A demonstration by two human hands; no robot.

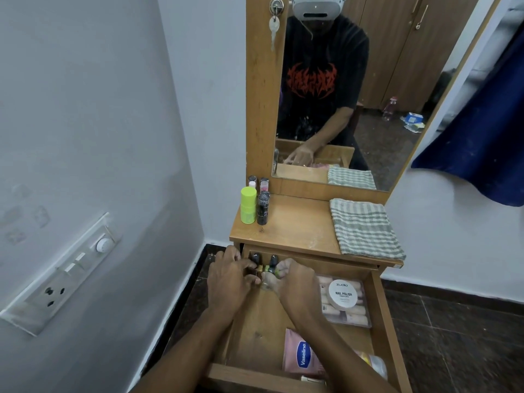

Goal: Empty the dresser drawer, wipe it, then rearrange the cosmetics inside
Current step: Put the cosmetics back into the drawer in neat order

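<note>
The drawer [387, 321] stands open below the dresser top [297, 222], cosmetics inside. At its back left corner the left hand [229, 282] and right hand [297, 285] each curl around small nail polish bottles [272, 260], probably gathering them together. A striped cloth [365, 228] lies folded above, likely for wiping.

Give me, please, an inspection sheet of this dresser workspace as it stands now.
Surface: wooden dresser top above the open drawer.
Job's things: nail polish bottles at drawer's back left; white tub on clear box; Vaseline pack at front; green tube, dark bottles and striped cloth on top.
Clutter: nothing seen.
Grippers: left hand and right hand both grip nail polish bottles.
Cables: nothing seen.
Surroundings: mirror, key in its frame, switch panel on left wall, blue cloth at right.
</note>
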